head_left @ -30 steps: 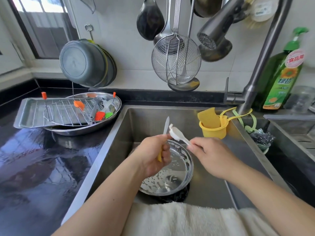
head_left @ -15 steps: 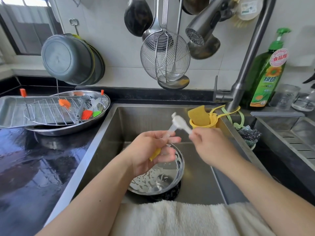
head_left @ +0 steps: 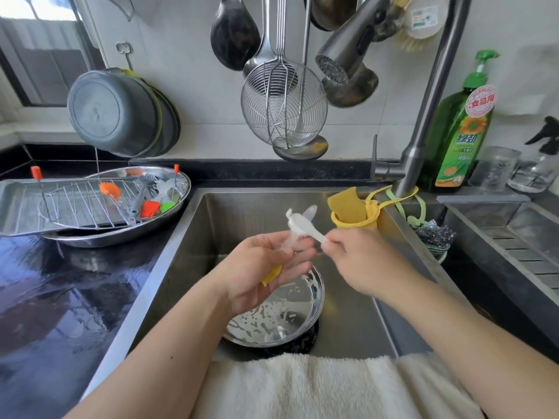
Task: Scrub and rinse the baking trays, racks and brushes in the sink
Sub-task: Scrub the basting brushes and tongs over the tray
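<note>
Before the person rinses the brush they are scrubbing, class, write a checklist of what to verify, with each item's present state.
1. Left hand holds the yellow-handled brush: ok, its fingers lie loosely round it.
2. Right hand pinches the white scrubber at its handle: ok.
3. Scrubbing is done over the sink: ok, both hands are above it.
4. Tap is running for the rinse: not ok, no water shows.
5. Steel bowl under the hands is rinsed: not ok, white suds dot it.
6. Brush bristles are clean: cannot tell, they are blurred.
</note>
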Action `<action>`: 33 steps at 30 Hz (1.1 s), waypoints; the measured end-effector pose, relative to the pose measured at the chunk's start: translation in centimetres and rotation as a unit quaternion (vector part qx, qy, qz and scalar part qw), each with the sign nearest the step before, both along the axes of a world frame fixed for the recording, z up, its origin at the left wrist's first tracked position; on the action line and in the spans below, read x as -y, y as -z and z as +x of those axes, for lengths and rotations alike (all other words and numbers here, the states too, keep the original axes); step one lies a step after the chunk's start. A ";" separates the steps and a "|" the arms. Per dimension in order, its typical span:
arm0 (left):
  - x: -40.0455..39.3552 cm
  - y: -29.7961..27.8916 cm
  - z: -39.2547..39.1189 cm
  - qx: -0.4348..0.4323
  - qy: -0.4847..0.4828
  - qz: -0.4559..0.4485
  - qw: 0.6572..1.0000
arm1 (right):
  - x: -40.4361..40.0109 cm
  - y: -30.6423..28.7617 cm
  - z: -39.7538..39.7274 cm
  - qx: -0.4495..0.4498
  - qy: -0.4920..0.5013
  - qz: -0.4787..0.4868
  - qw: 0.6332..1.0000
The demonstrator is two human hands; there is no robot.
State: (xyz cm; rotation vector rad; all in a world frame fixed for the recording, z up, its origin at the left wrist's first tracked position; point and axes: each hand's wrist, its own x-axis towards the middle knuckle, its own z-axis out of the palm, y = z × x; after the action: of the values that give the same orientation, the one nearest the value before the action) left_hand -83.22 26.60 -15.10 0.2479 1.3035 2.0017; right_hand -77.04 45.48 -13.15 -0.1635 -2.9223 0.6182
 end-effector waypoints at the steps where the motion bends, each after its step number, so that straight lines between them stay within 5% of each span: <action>1: 0.0 -0.1 0.1 0.006 -0.001 0.004 1.000 | -0.5 -0.1 -0.2 -0.018 0.025 -0.004 1.000; 18: -0.2 -0.3 0.3 0.052 0.014 0.078 0.995 | -0.4 0.5 0.2 -0.013 -0.015 -0.027 0.999; 21: -0.3 -0.3 0.2 0.060 -0.015 0.091 0.994 | 1.1 1.0 0.8 0.025 -0.092 -0.021 0.995; 25: 0.2 -1.3 0.6 0.104 -0.010 0.154 0.983 | 0.6 0.5 0.6 0.004 -0.056 -0.032 0.998; 33: 0.0 -1.7 0.6 0.161 -0.103 0.144 0.971 | 2.5 0.9 1.0 0.011 -0.141 0.004 0.990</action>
State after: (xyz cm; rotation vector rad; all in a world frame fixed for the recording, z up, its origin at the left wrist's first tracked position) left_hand -82.62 26.59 -13.42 -0.0821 0.8610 2.2924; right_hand -76.03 42.94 -14.06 0.2518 -2.9924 0.6471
